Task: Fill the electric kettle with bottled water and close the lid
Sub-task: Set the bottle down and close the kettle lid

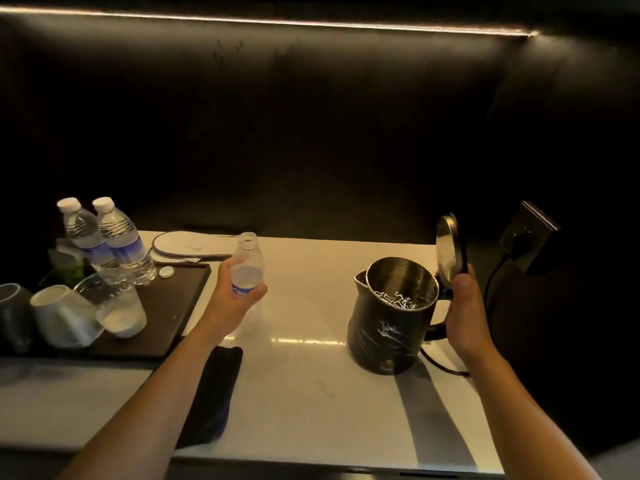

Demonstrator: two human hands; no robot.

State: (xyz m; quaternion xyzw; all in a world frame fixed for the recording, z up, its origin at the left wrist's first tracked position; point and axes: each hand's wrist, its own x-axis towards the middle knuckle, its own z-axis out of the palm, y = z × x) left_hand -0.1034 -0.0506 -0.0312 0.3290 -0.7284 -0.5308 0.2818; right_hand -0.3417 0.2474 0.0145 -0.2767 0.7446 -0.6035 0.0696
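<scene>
A black electric kettle (389,327) stands on the white counter (311,393) at the right, with water glinting inside. Its lid (450,249) is tipped up and open at the back. My right hand (464,317) is beside the kettle's handle, thumb touching the lower edge of the lid. My left hand (232,299) holds an uncapped clear water bottle (247,263) upright, left of the kettle and apart from it. The bottle looks almost empty. Its white cap (166,271) lies on the dark tray (173,306).
Two capped full bottles (104,237) stand at the tray's back left, with upturned cups and a glass (119,306) in front. A dark folded cloth (214,393) lies near the counter's front edge. The kettle's cord (495,271) runs to a wall socket at right.
</scene>
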